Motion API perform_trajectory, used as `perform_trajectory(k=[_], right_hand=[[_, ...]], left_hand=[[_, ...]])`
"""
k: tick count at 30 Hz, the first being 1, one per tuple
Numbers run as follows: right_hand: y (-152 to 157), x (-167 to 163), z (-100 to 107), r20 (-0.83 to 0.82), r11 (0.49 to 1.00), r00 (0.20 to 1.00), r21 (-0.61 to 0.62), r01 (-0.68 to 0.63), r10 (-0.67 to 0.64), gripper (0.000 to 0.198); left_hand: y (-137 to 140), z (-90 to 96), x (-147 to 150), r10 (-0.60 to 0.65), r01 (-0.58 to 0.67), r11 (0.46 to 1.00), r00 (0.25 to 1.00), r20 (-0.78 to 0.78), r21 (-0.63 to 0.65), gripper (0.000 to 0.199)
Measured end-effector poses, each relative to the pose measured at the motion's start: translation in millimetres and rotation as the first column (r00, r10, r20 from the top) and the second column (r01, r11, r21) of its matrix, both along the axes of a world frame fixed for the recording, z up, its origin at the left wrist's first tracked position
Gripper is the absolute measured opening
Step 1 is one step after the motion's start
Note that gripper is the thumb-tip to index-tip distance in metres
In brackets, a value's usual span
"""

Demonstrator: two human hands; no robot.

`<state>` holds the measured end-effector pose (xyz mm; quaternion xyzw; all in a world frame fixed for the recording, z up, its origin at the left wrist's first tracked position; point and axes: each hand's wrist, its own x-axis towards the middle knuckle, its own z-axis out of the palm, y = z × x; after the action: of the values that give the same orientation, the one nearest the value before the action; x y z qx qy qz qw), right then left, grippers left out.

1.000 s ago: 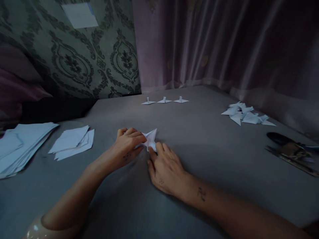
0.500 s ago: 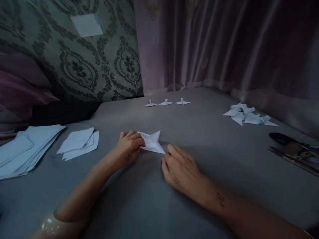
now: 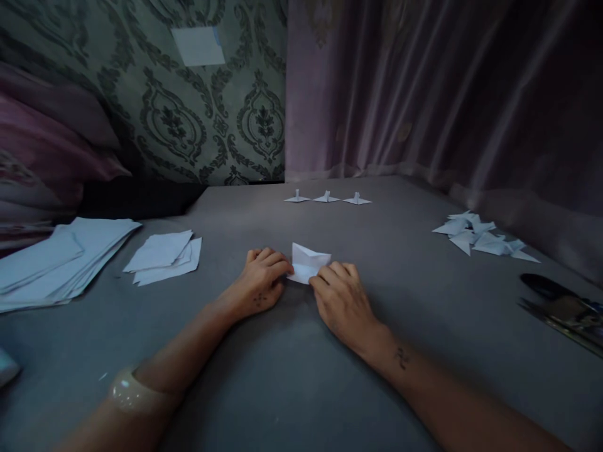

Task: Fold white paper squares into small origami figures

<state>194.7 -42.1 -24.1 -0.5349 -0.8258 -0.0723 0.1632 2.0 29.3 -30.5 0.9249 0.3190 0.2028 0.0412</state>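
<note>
A partly folded sheet of white paper [image 3: 308, 260] lies on the grey surface in front of me, its far edge standing up in points. My left hand [image 3: 266, 276] is closed at its left side, fingertips pinching the near left corner. At its near right edge, my right hand [image 3: 342, 298] is closed with thumb and fingers on the paper. The fingers hide both lower corners. Beyond the hands, three folded paper birds [image 3: 326, 197] stand in a row.
On the left lie a stack of large white sheets [image 3: 70, 263] and a smaller pile of paper squares [image 3: 162, 254]. To the right is a heap of folded paper birds [image 3: 485, 235], with scissors [image 3: 560, 307] nearer me. A curtain [image 3: 377, 94] hangs behind.
My right hand has moved onto the paper's right side, and the paper's shape has gone from a spread star to a more upright fold. The whole view has shifted slightly.
</note>
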Motion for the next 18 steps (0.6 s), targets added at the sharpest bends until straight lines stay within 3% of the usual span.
perform_trajectory(k=[10,18], right_hand=[[-4,-14,10,0.243,0.999,0.97,-0.037,0.039,-0.029,0.012],[3,-6,12,0.238,0.998,0.971,-0.062,-0.007,0.021,0.017]], left_hand=[[-17,7.6,7,-0.02,0.018,0.999,0.999,-0.047,-0.042,0.018],[-16,6.6,7,0.057,-0.058,0.984,0.998,-0.01,-0.166,0.017]])
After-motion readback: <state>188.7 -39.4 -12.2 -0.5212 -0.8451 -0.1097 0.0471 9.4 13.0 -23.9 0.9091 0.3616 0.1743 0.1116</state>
